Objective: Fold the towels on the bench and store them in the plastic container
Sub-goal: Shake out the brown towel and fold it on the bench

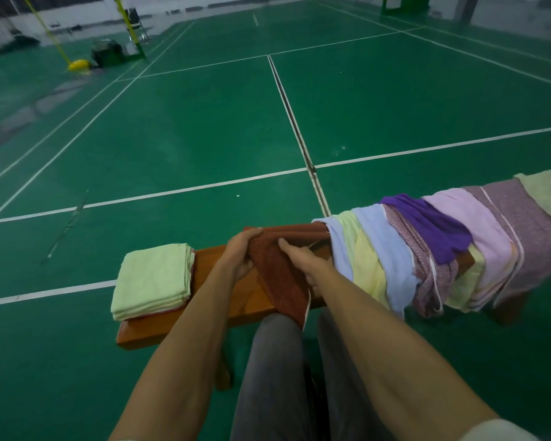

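A rust-red towel (280, 278) lies across the middle of the orange wooden bench (213, 265) and hangs over its near edge. My left hand (240, 253) grips the towel's left side, fingers curled over its top. My right hand (303, 256) holds the right side of the same towel, thumb on top. A stack of folded pale green towels (153, 281) sits at the bench's left end. To the right, several unfolded towels in blue, yellow, purple and pink (427, 249) drape over the bench. No plastic container is in view.
The bench stands on a green sports court with white lines (204, 186). My grey-trousered legs (274, 377) are right below the bench's near edge. A yellow net post base (78, 64) and dark equipment stand far off at the back left.
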